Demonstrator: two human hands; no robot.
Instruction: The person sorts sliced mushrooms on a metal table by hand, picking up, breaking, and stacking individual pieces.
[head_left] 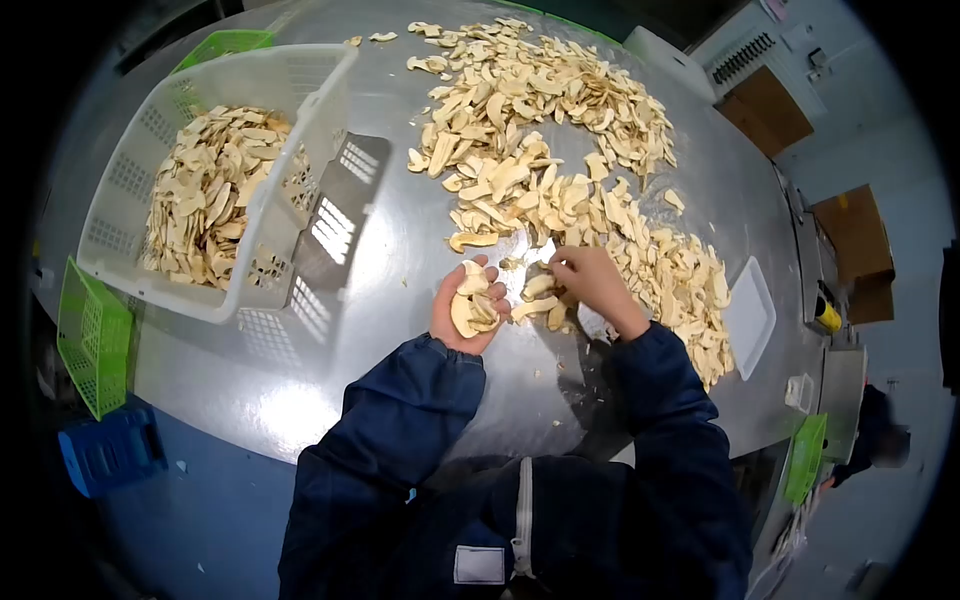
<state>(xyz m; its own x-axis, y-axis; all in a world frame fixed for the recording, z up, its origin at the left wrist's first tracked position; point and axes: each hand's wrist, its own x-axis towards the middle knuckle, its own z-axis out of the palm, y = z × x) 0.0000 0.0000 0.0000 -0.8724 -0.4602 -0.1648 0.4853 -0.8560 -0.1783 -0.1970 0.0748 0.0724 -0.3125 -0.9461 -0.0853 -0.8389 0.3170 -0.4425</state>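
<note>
Pale mushroom slices (472, 305) lie in my left hand (445, 318), which is turned palm up with its fingers curled round them. My right hand (598, 283) reaches down to a small group of slices (540, 308) on the metal table (400, 400), just right of my left hand. Its thumb and fingertips are pinched together at a slice there, partly hidden by the fingers. Beyond both hands spreads a large heap of sliced mushrooms (560, 100), running down the right side as well. One browner slice (472, 241) rests above my left fingertips.
A white perforated basket (335, 75) holding many slices stands at the left. Green baskets (95, 340) and a blue container (110, 452) are beside the table's left edge. At the right lie a white tray (752, 318) and cardboard boxes (855, 250). Another person (870, 440) is at the far right.
</note>
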